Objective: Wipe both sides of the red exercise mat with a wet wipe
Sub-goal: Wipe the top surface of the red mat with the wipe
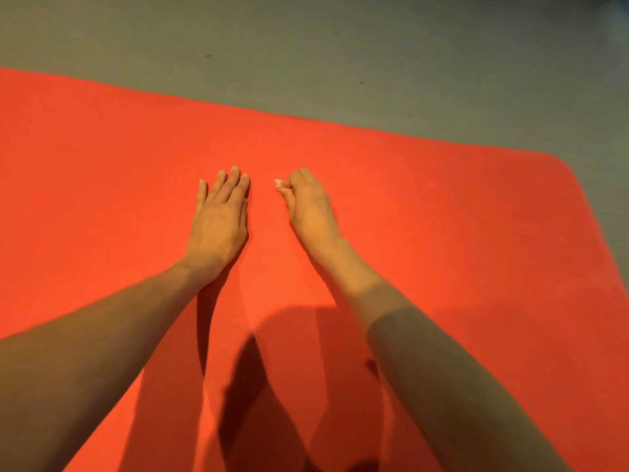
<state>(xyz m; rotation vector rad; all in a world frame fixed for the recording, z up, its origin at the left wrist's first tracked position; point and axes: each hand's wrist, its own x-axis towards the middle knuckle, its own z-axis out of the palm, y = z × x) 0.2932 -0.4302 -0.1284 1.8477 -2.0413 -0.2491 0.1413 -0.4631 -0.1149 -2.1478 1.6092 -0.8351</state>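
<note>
The red exercise mat (pixel 442 233) lies flat on the floor and fills most of the view, its rounded far right corner showing. My left hand (pixel 219 219) rests palm down on the mat near its middle, fingers stretched out and close together, holding nothing. Just to its right, my right hand (pixel 308 206) is curled on the mat, fingers closed around a small bunched white wet wipe (pixel 279 184). Only a small tip of the wipe shows past the fingers.
Grey floor (pixel 340 46) runs beyond the mat's far edge and past its right corner, with a few small dark specks on it. Shadows of my arms fall across the near part of the mat.
</note>
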